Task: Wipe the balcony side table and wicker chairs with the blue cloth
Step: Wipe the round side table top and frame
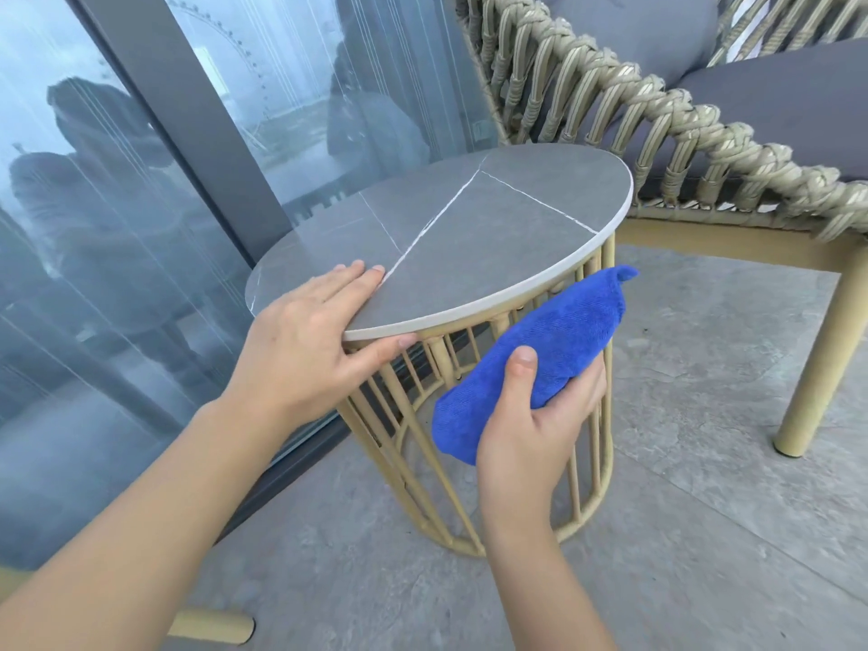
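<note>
The round side table (493,213) has a grey stone top with white veins and a base of tan metal bars (422,444). My left hand (310,335) holds its near edge, fingers flat on top and thumb under the rim. My right hand (540,415) grips the folded blue cloth (554,340) and holds it against the bars just under the tabletop's front rim. A wicker chair (657,105) with grey cushions stands behind the table at the upper right.
A glass door with a dark frame (188,115) runs along the left, close to the table. The floor is grey stone tile (704,509). One chair leg (817,364) stands at the right. Another tan leg (211,627) lies at the bottom left.
</note>
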{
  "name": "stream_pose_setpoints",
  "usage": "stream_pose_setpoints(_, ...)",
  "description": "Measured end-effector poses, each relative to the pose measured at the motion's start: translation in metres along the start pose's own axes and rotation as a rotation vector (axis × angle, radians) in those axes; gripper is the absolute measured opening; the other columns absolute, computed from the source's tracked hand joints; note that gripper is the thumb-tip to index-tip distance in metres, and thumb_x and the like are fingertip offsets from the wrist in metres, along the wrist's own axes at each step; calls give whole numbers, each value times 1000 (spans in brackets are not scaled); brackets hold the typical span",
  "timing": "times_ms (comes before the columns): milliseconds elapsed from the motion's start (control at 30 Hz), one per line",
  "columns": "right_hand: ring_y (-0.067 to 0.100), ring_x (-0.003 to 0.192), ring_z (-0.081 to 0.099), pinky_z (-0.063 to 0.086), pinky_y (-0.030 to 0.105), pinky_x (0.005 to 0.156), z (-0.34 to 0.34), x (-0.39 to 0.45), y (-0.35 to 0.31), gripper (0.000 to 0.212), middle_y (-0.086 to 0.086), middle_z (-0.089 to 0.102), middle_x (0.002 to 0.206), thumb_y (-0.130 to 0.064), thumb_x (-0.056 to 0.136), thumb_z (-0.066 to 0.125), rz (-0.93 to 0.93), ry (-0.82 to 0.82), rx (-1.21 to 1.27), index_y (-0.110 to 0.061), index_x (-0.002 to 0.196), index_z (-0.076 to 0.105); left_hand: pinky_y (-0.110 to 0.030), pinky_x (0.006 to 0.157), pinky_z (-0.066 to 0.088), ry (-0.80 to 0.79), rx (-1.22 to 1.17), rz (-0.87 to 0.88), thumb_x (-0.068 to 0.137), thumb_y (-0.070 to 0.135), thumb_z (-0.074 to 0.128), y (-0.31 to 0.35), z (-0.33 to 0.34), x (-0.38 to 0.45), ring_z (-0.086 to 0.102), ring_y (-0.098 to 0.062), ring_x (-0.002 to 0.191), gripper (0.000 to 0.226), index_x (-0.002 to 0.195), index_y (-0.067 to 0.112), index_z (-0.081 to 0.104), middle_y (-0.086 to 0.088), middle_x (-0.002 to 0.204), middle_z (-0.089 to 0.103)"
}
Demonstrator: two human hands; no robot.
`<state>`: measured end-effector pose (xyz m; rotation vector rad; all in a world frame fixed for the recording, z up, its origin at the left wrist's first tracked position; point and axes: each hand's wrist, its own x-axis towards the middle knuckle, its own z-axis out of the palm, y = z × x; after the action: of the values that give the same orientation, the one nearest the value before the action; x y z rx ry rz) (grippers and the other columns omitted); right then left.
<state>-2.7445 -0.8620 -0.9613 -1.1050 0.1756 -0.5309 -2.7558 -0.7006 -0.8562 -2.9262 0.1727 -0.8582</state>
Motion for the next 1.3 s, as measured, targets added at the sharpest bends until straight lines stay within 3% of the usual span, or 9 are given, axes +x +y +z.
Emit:
stream_pose_setpoints(200, 15, 138, 47, 39, 49, 114, -5, 14, -3, 55, -4, 45, 147, -42, 97, 55, 18, 4, 13, -26, 149, 46, -43, 101, 53, 85, 75, 51, 94, 83, 24, 11, 3, 2, 65, -29, 126, 94, 134, 10, 68, -10, 134, 69)
stream_pose_setpoints(333, 10, 126, 57, 46, 43, 109, -9, 32, -10, 46, -7, 53, 138, -43, 96, 55, 77, 26, 39, -31, 140, 54, -41, 72, 61, 148, 156, 76, 95, 81, 22, 34, 1, 7, 73, -27, 111, 92, 121, 10, 74, -8, 118, 76)
stream_pose_setpoints(467, 20, 114, 66, 50, 55, 102, -13, 56, -13, 31, -1, 64, 128, -49, 90, 55, 165, 22, 53, -42, 119, 62, -27, 46, 36, 83, 252, 50, 92, 84, 17, 58, -6, 14, 74, -26, 86, 91, 109, 14, 73, 0, 93, 74)
stream_pose_setpoints(567, 26, 104, 68, 52, 61, 98, -16, 74, -15, 23, 4, 67, 119, -47, 89, 56, 208, 29, 57, -40, 109, 65, -22, 49, 7, 42, 302, 33, 90, 83, 21, 79, -11, 19, 60, -27, 58, 83, 91, 14, 68, 3, 69, 61)
stream_pose_setpoints(733, 26, 83, 65, 54, 68, 89, -17, 102, -18, 20, -5, 68, 89, -42, 86, 58, 275, -18, 130, -33, 101, 67, -23, 51, 2, 45, 377, 16, 91, 81, 20, 109, -18, 35, 21, -21, 45, 72, 66, 16, 39, 3, 53, 40)
stream_pose_setpoints(867, 31, 81, 61, 51, 72, 87, -21, 121, -20, 23, 2, 65, 86, -41, 84, 61, 347, -97, 195, -26, 100, 68, -28, 48, 15, -41, 397, -23, 82, 88, 15, 107, -16, 44, 41, -24, 57, 72, 67, 21, 35, 5, 60, 45)
stream_pose_setpoints(1033, 24, 98, 71, 53, 60, 101, -25, 105, -37, 26, -7, 73, 104, -39, 92, 58, 267, -75, 199, -29, 114, 66, -33, 66, 49, -19, 157, -56, 75, 95, 29, 88, -20, 47, 66, -19, 87, 80, 94, 31, 72, 11, 82, 69)
stream_pose_setpoints(1133, 13, 117, 66, 51, 48, 105, -24, 90, -49, 42, -9, 69, 125, -35, 94, 63, 42, -109, 93, -34, 136, 57, -35, 93, 45, -154, -51, -70, 77, 89, 32, 89, -15, 48, 53, -13, 121, 83, 130, 34, 63, 15, 126, 64)
stream_pose_setpoints(1300, 16, 124, 60, 47, 50, 105, -12, 84, -27, 48, -5, 63, 128, -52, 87, 59, -43, -15, -22, -25, 127, 63, -26, 99, 35, -214, -95, -45, 79, 85, 27, 89, -11, 51, 43, -8, 133, 85, 144, 37, 49, 20, 143, 51)
